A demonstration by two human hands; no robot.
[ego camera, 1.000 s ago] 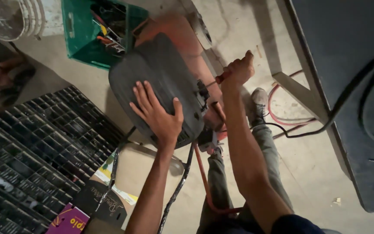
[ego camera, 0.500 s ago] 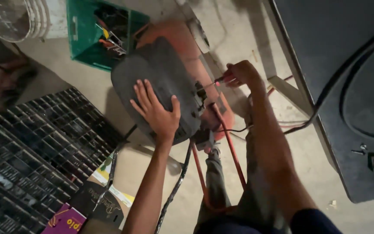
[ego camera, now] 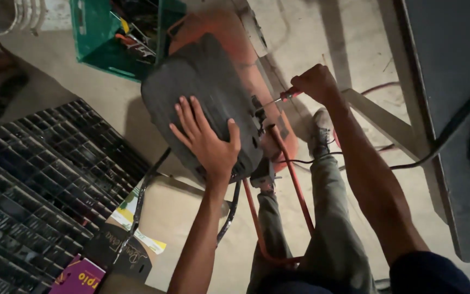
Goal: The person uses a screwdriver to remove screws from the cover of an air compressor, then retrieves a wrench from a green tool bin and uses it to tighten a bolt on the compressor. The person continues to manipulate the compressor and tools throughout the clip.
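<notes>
Right hand (ego camera: 315, 83) with red-handled screwdriver (ego camera: 276, 99) shifted: a second ago raised near machine's upper edge, now lower, tip at side of dark grey cover (ego camera: 202, 92). Right forearm swung outward, elbow dropped toward knee. Camera view shifted slightly; green crate (ego camera: 110, 38) now sits nearer top edge.

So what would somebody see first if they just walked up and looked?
Probably the big dark grey cover on the orange machine in the middle, with the left hand pressed flat on it. Next, the right hand gripping a red-handled screwdriver at the machine's side. A green crate of tools sits on the floor at top left.
</notes>
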